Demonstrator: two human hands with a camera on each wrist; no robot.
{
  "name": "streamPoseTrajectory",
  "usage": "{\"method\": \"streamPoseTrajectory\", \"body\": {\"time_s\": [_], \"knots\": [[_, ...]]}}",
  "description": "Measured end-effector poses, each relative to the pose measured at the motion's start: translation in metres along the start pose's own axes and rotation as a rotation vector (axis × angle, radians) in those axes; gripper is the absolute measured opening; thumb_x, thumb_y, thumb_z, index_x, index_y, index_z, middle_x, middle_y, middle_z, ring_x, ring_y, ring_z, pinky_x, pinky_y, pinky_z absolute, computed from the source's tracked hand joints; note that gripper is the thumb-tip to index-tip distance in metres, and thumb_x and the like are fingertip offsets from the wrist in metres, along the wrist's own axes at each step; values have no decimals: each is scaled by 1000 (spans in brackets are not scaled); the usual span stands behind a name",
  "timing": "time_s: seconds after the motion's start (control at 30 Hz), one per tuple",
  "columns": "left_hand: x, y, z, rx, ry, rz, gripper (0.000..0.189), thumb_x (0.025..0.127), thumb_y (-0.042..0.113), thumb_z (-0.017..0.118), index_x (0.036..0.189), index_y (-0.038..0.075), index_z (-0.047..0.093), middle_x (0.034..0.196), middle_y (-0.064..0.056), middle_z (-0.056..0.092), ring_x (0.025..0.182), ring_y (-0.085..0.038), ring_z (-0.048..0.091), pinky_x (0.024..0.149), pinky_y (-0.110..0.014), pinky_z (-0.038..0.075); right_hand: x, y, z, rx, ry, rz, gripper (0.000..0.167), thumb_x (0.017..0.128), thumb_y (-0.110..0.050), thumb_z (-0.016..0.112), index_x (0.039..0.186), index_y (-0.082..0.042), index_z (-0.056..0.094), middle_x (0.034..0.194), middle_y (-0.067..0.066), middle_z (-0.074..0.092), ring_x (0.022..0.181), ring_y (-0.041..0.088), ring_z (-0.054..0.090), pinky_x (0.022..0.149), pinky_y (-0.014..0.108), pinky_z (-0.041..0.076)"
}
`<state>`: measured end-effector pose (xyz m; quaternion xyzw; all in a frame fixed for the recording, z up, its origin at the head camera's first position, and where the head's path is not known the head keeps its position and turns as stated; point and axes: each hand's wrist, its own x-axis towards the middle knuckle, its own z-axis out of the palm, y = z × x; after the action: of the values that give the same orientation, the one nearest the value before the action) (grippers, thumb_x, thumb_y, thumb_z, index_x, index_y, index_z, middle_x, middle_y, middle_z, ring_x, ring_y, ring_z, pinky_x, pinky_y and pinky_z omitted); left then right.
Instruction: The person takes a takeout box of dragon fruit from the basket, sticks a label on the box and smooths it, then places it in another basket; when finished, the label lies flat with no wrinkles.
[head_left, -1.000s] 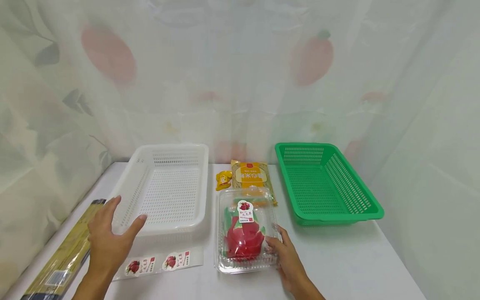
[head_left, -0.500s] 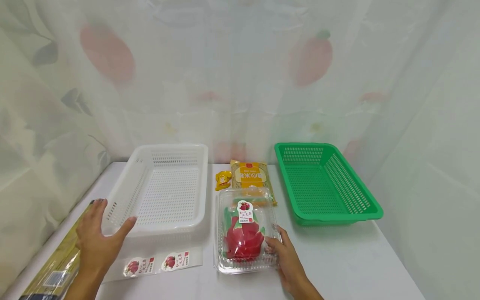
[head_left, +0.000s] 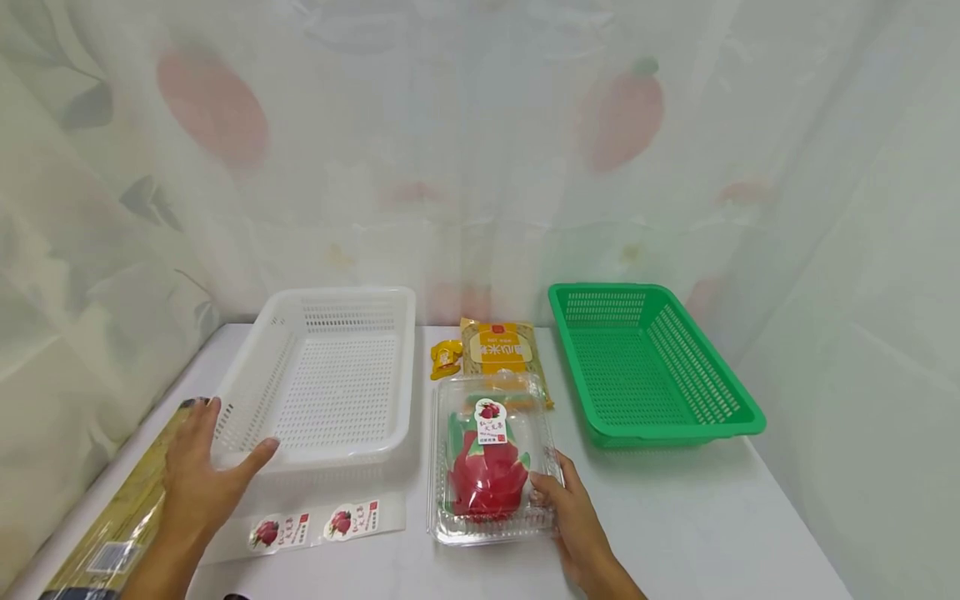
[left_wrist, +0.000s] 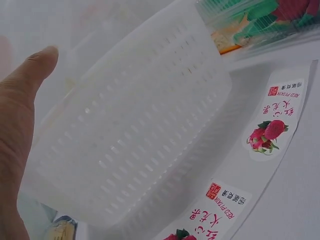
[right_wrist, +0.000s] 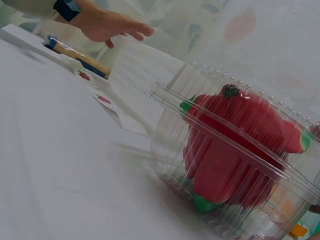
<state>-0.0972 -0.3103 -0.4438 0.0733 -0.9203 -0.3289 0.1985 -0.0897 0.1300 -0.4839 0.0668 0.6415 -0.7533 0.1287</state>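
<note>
A clear plastic clamshell box (head_left: 491, 467) with a red and green dragon fruit (head_left: 489, 479) inside stands at the middle of the table; a dragon fruit sticker (head_left: 491, 422) is on its lid. My right hand (head_left: 573, 521) grips the box by its right side, thumb on top. In the right wrist view the box's lid and base rims lie slightly apart at the near side. My left hand (head_left: 198, 479), fingers spread and thumb out, hovers by the near left corner of the white basket (head_left: 411, 392). Below that basket lies a backing strip (head_left: 392, 515) with two more stickers.
A green basket (head_left: 660, 433) stands at the right. Behind the box lie a yellow noodle packet (head_left: 501, 348) and a small yellow wrapped piece (head_left: 446, 358). A long gold packet (head_left: 112, 533) runs along the left edge, partly behind my left arm. Curtains hang around the table.
My left hand has moved left from in front of the white basket, then a little back to the right. The right hand and the box have stayed in place.
</note>
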Motion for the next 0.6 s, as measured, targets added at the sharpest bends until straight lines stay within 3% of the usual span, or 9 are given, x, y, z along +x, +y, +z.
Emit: {"method": "streamPoseTrajectory", "body": {"time_s": [0.13, 0.4, 0.6], "knots": [[3, -4, 2, 18, -13, 14, 98, 83, 41, 73, 154, 7, 15, 159, -16, 5, 140, -48, 2, 102, -70, 0, -1, 1, 0, 6, 5, -3, 69, 95, -37, 56, 151, -18, 21, 138, 12, 40, 112, 27, 50, 84, 39, 47], [9, -11, -3, 108, -63, 6, 102, 82, 49, 71, 154, 4, 13, 158, -21, 7, 139, -49, 4, 100, -71, 8, -1, 1, 1, 7, 16, 8, 69, 95, -36, 56, 152, -17, 21, 141, 13, 38, 115, 27, 48, 84, 37, 47], [10, -14, -2, 159, -66, 6, 105, 81, 53, 71, 151, -3, 16, 158, -20, 9, 139, -48, 7, 97, -74, 10, 0, -2, 2, 11, 17, 13, 70, 94, -37, 58, 151, -17, 22, 140, 13, 39, 116, 28, 47, 85, 37, 46]]}}
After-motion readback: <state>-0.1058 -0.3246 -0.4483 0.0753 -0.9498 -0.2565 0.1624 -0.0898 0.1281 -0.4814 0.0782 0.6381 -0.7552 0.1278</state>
